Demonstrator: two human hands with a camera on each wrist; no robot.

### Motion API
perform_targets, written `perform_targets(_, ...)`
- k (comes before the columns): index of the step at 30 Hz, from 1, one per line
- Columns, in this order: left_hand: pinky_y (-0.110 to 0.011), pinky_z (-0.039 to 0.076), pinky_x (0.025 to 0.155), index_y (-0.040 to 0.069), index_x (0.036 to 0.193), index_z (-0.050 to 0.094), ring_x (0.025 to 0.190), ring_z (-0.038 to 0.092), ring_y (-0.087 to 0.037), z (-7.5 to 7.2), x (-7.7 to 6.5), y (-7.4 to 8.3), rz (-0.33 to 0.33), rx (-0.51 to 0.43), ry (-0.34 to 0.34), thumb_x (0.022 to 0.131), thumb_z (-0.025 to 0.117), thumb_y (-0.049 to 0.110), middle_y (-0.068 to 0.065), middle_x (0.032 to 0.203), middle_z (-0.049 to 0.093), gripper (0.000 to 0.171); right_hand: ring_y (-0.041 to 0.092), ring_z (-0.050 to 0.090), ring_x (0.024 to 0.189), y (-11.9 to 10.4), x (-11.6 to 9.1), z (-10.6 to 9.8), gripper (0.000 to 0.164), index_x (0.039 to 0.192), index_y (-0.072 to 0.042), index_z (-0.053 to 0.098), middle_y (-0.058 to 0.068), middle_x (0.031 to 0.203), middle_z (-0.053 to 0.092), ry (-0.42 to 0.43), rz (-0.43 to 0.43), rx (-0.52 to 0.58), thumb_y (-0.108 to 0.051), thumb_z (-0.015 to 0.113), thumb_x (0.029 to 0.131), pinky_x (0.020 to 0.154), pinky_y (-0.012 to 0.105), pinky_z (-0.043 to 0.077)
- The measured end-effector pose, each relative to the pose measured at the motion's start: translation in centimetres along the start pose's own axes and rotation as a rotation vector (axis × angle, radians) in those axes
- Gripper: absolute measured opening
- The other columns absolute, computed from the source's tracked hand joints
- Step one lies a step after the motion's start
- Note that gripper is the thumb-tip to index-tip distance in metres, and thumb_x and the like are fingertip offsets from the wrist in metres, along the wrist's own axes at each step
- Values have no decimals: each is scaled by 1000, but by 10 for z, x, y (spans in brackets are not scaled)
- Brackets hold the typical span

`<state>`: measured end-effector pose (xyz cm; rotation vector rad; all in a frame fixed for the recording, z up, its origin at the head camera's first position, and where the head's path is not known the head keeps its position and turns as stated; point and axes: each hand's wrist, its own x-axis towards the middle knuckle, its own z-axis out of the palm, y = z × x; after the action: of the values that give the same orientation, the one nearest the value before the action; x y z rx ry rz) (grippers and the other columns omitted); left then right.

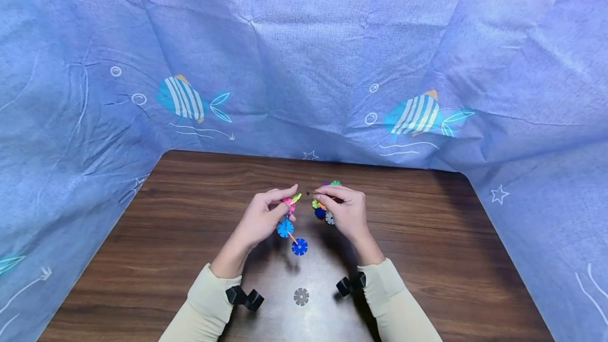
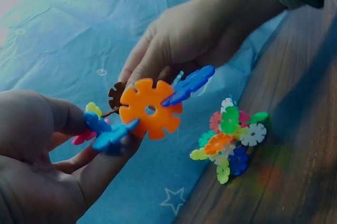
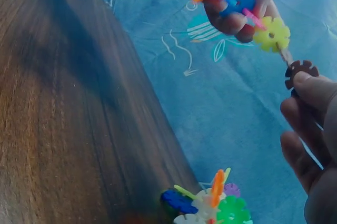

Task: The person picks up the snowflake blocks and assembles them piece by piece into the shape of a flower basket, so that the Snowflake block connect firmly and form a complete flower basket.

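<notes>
My left hand (image 1: 258, 218) grips a chain of interlocking notched plastic discs. It runs from a yellow disc (image 3: 280, 30) and a pink one through a light blue disc (image 1: 285, 224) and an orange disc (image 2: 135, 103) to a dark blue disc (image 1: 300, 251) at its lower end. A brown disc (image 3: 305, 68) is pinched between thumb and fingers of my right hand (image 1: 350, 214), close to the yellow disc. Between those two, the right wrist view has a thin brownish piece seen edge-on; whether it is slotted into both is unclear.
A cluster of joined multicoloured discs (image 2: 230, 121) stands on the wooden table (image 1: 190, 236), partly behind my right hand in the head view. One grey disc (image 1: 301, 290) lies near the front. A blue fish-patterned cloth (image 1: 304, 67) hangs around the table.
</notes>
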<state>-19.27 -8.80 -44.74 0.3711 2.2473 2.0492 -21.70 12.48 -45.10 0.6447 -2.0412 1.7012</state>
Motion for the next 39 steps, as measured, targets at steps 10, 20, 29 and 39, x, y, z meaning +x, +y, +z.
perform_targets(10,-20,46,48,6,147,55,62,64,-12,-1,1,2,-133,-167,-58,103,52,1,-8,75,69,45,6,72,81,37,-3,-2,8,92,8,77,26,89,75,3,52,155,11,77,84,71,21,61)
perform_targets(20,-19,42,46,8,145,57,61,63,-13,3,2,-2,-143,-112,-43,103,51,1,-12,73,70,44,10,74,77,32,-1,-9,5,90,-7,82,8,86,79,-34,-58,-29,-8,84,85,68,23,61)
perform_targets(29,-42,64,63,5,141,62,61,69,-19,2,3,-5,-159,-150,32,101,61,6,-10,79,68,40,11,69,71,17,2,-5,7,88,-11,82,2,83,78,-77,3,-146,-9,86,83,63,30,59)
perform_targets(39,-41,62,56,6,128,72,55,68,-21,12,2,-3,-49,117,196,91,79,13,-11,78,73,38,19,64,61,3,-2,2,7,87,-1,78,12,80,77,-71,103,-95,1,83,82,54,32,54)
